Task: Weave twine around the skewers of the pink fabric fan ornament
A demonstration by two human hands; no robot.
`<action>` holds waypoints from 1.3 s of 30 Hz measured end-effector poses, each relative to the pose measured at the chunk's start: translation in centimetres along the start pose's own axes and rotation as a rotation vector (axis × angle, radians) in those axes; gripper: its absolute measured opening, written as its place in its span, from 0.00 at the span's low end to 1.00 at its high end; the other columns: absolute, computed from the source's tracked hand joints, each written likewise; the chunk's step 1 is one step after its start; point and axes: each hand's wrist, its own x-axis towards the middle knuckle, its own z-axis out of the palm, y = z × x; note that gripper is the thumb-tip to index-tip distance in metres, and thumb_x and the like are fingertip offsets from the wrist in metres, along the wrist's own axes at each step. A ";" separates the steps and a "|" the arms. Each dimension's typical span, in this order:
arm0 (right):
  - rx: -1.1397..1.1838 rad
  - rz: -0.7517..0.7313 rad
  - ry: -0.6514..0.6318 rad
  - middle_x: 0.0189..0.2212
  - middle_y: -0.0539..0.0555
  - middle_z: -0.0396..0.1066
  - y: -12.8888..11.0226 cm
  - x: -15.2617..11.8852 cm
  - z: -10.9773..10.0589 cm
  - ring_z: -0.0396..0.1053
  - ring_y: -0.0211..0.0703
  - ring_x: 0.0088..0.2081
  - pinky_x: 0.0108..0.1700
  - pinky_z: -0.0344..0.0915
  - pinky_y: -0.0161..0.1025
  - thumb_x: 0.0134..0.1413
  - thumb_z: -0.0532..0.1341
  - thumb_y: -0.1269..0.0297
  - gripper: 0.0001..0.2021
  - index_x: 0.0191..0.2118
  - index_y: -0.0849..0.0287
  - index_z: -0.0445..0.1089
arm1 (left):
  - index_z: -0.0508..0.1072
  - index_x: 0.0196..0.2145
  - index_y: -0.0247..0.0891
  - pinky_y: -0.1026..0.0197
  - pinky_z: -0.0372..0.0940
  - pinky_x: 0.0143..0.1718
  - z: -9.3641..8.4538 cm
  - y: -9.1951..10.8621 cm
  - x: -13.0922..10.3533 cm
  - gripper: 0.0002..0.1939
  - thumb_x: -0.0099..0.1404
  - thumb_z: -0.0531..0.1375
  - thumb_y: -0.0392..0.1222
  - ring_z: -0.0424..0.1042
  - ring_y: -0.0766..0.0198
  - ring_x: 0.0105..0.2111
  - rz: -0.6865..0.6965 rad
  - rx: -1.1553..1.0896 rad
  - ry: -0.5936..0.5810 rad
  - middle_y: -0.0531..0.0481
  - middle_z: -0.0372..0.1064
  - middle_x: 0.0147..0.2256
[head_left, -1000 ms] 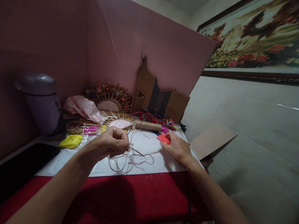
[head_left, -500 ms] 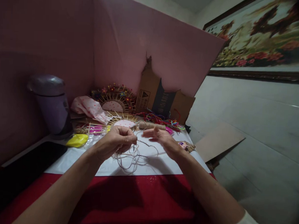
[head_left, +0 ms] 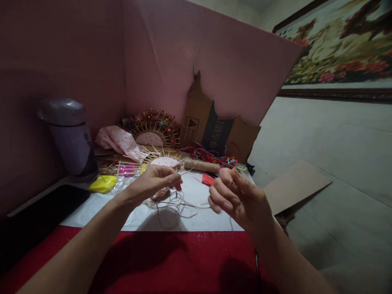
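My left hand (head_left: pixel 157 182) is pinched closed above the white sheet, with thin twine at its fingertips. Below it lies a loose tangle of twine (head_left: pixel 175 209), some of it hidden by the hand. My right hand (head_left: pixel 237 194) is raised further right, fingers curled and thumb pressed to the forefinger; what it pinches is too small to make out. A strand runs along the sheet toward this hand. Behind both hands rest a roll of twine (head_left: pixel 201 166) and a half-round dotted piece (head_left: pixel 164 162) with thin sticks fanning out. A red packet (head_left: pixel 208 179) sits between the hands.
On the left stand a purple bottle (head_left: pixel 71 137) and a dark flat device (head_left: pixel 57 204). A yellow packet (head_left: pixel 102 183) and dotted cloth (head_left: pixel 120 141) are nearby. Torn cardboard (head_left: pixel 199 117) and a finished stick fan (head_left: pixel 151 127) lean at the back. Red cloth (head_left: pixel 178 259) covers the front.
My right hand has moved right, away from the left, and its outstretched fingers have curled into a pinch. The red packet has come into view. My left hand stays nearly in place.
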 end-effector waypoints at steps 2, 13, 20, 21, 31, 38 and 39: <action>0.017 0.050 0.010 0.16 0.45 0.51 0.2 -0.2 -0.6 0.49 0.33 0.18 0.16 0.50 0.29 0.56 0.55 0.51 0.17 0.24 0.58 0.64 | 0.73 0.27 0.37 0.62 0.57 0.27 -0.1 -0.5 0.5 0.14 0.61 0.54 0.48 0.67 0.64 0.26 0.037 0.318 0.194 0.47 0.71 0.27; 0.023 0.065 0.248 0.24 0.54 0.64 3.0 -0.3 -6.7 0.53 0.33 0.23 0.20 0.44 0.30 0.54 0.53 0.46 0.25 0.28 0.66 0.73 | 0.76 0.26 0.41 0.59 0.53 0.27 0.5 -1.3 0.6 0.13 0.58 0.51 0.39 0.68 0.56 0.29 -0.267 1.048 0.188 0.43 0.72 0.28; 0.002 0.053 0.328 0.20 0.52 0.62 3.8 -0.6 -7.0 0.49 0.32 0.20 0.20 0.40 0.31 0.52 0.53 0.42 0.28 0.24 0.64 0.73 | 0.75 0.33 0.41 0.60 0.55 0.30 0.8 -0.9 0.5 0.11 0.53 0.57 0.45 0.67 0.55 0.35 -0.227 1.072 0.113 0.43 0.70 0.34; -0.004 0.055 0.322 0.19 0.52 0.62 4.0 -0.6 -6.9 0.49 0.32 0.19 0.20 0.39 0.31 0.51 0.53 0.41 0.28 0.24 0.65 0.73 | 0.75 0.33 0.41 0.59 0.55 0.31 0.8 -0.9 0.5 0.11 0.52 0.58 0.45 0.67 0.55 0.35 -0.208 1.065 0.096 0.43 0.70 0.35; -0.019 0.107 0.320 0.18 0.52 0.61 5.0 -0.5 -6.9 0.50 0.32 0.19 0.19 0.37 0.31 0.50 0.54 0.42 0.27 0.24 0.64 0.73 | 0.72 0.23 0.40 0.60 0.56 0.29 0.3 -2.5 1.0 0.03 0.46 0.62 0.37 0.66 0.59 0.28 -0.135 0.728 0.240 0.49 0.68 0.26; -0.023 0.047 0.294 0.18 0.52 0.61 5.0 -0.7 -7.0 0.49 0.32 0.18 0.18 0.37 0.32 0.51 0.52 0.40 0.29 0.24 0.64 0.73 | 0.72 0.30 0.37 0.62 0.62 0.34 0.6 -1.1 1.1 0.09 0.51 0.63 0.42 0.68 0.63 0.30 0.095 0.154 0.669 0.52 0.70 0.28; -0.032 0.039 0.298 0.18 0.52 0.61 5.0 -0.7 -6.8 0.49 0.32 0.18 0.18 0.37 0.32 0.51 0.52 0.39 0.29 0.24 0.64 0.73 | 0.72 0.31 0.37 0.62 0.62 0.35 0.5 -1.0 1.1 0.09 0.51 0.63 0.42 0.69 0.63 0.31 0.121 0.105 0.749 0.52 0.70 0.29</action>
